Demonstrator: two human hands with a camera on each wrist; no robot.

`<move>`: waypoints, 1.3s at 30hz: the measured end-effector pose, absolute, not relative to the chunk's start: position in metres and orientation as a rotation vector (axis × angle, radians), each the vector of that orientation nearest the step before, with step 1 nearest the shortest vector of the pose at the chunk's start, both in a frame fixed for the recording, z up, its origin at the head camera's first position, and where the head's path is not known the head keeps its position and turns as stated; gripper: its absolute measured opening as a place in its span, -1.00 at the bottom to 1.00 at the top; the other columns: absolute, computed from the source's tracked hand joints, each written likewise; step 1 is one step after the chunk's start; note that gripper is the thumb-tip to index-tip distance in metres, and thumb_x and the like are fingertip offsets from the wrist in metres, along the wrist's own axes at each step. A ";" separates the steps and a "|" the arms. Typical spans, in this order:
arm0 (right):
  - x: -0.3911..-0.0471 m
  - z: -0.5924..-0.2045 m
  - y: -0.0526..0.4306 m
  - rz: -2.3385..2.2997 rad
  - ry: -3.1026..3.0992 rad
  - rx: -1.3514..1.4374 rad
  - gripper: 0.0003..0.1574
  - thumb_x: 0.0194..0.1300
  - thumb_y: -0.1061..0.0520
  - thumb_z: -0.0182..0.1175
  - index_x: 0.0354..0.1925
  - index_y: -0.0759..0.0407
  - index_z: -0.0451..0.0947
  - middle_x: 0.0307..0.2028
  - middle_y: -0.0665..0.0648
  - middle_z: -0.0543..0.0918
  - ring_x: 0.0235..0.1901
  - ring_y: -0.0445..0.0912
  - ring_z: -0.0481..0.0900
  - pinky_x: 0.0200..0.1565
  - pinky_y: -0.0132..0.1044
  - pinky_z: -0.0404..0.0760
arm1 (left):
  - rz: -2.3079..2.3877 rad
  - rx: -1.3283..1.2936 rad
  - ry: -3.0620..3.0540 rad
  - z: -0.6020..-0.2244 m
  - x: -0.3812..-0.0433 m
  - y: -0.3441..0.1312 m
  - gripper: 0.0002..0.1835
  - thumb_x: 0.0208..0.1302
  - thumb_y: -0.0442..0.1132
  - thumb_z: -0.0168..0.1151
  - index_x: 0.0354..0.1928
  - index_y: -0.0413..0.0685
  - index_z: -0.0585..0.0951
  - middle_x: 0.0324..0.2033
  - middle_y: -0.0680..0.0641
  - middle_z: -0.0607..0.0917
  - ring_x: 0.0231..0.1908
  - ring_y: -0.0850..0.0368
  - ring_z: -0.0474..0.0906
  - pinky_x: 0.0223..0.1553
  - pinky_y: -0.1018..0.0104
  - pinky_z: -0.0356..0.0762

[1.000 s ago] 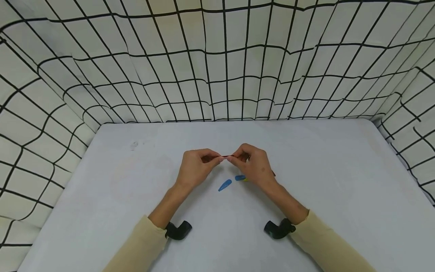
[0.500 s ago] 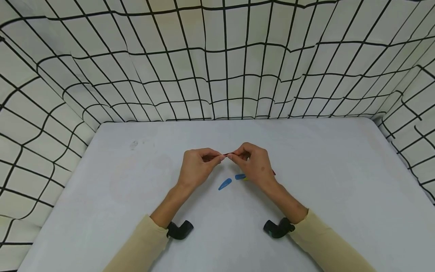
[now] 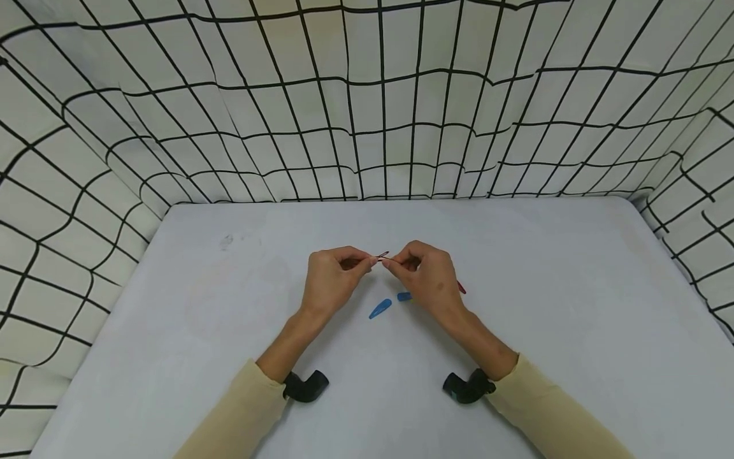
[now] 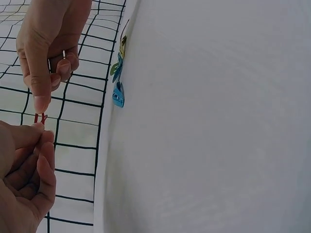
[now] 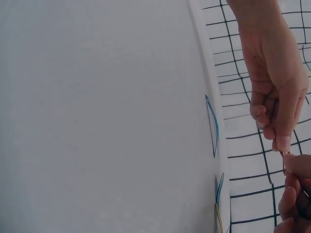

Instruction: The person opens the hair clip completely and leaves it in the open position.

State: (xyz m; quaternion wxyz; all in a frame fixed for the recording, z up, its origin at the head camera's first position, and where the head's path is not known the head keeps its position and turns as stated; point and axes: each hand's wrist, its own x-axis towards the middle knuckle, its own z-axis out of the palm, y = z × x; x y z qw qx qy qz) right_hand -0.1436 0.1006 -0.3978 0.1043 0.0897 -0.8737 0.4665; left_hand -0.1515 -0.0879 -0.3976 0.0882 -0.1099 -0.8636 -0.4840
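A thin red snap hair clip [image 3: 383, 257] is held up between both hands, its metal parts spread apart. My left hand [image 3: 334, 280] pinches one end between thumb and forefinger. My right hand [image 3: 429, 274] pinches the other end the same way. The left wrist view shows the red strips running between the fingertips of the two hands. Below them on the table lies a blue snap hair clip [image 3: 380, 308]. A second blue clip [image 3: 404, 296] is partly covered by my right hand. Another red clip [image 3: 461, 287] shows behind my right wrist.
A yellow clip [image 4: 123, 46] lies beside the blue clips, almost hidden in the head view. The white table [image 3: 229, 357] ends at a white wall with black netting [image 3: 367, 127]. Black wrist camera mounts [image 3: 306, 386] sit at both sleeves.
The red clip has turned and spread between the fingertips, so more of it shows. Both hands stay in nearly the same place, with only small finger movements.
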 end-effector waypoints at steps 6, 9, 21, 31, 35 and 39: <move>-0.143 -0.398 0.099 1.367 -2.566 0.274 -0.80 0.27 0.06 0.50 -0.40 0.10 0.70 -0.49 0.04 0.72 -0.46 -0.14 0.54 -0.48 -0.45 0.43 | -1.431 -0.320 -2.572 -0.399 -0.152 -0.089 -0.87 0.29 -0.23 0.49 -0.25 -0.15 0.84 -0.39 -0.08 0.86 -0.37 0.11 0.80 -0.32 0.48 0.63; -0.143 -0.399 0.099 1.373 -2.558 0.284 -0.82 0.27 0.07 0.50 -0.38 0.10 0.71 -0.49 0.04 0.72 -0.45 -0.14 0.54 -0.46 -0.46 0.45 | -1.417 -0.326 -2.573 -0.398 -0.153 -0.089 -0.87 0.30 -0.22 0.48 -0.25 -0.13 0.84 -0.38 -0.08 0.86 -0.37 0.11 0.79 -0.31 0.48 0.63; -0.149 -0.397 0.103 1.644 -2.627 0.253 -0.78 0.46 0.00 0.32 -0.20 0.14 0.73 -0.38 0.18 0.76 -0.41 -0.09 0.62 -0.39 -0.41 0.53 | -1.452 -0.309 -2.548 -0.396 -0.152 -0.092 -0.86 0.30 -0.19 0.49 -0.20 -0.09 0.83 -0.32 -0.05 0.86 -0.32 0.13 0.75 -0.27 0.47 0.62; -0.155 -0.395 0.107 1.826 -2.696 0.170 -0.75 0.42 -0.08 0.36 -0.12 0.04 0.75 -0.30 0.20 0.77 -0.34 -0.03 0.62 -0.27 -0.29 0.56 | -1.509 -0.296 -2.592 -0.397 -0.153 -0.101 -0.81 0.34 -0.12 0.46 -0.10 -0.01 0.82 -0.23 -0.02 0.85 -0.23 0.14 0.74 -0.17 0.46 0.66; -0.156 -0.396 0.105 1.876 -2.693 0.152 -0.80 0.43 -0.02 0.35 -0.11 0.05 0.76 -0.32 0.15 0.77 -0.34 -0.04 0.61 -0.27 -0.30 0.55 | -1.459 -0.307 -2.607 -0.398 -0.151 -0.103 -0.80 0.31 -0.14 0.48 -0.08 0.00 0.82 -0.24 -0.02 0.86 -0.22 0.14 0.74 -0.18 0.46 0.63; -0.156 -0.399 0.105 1.903 -2.668 0.165 -0.81 0.45 0.03 0.34 -0.09 0.08 0.75 -0.31 0.20 0.78 -0.36 -0.05 0.61 -0.31 -0.35 0.51 | -1.393 -0.334 -2.611 -0.398 -0.150 -0.105 -0.79 0.28 -0.18 0.50 -0.06 -0.01 0.82 -0.24 -0.02 0.86 -0.21 0.13 0.73 -0.21 0.45 0.58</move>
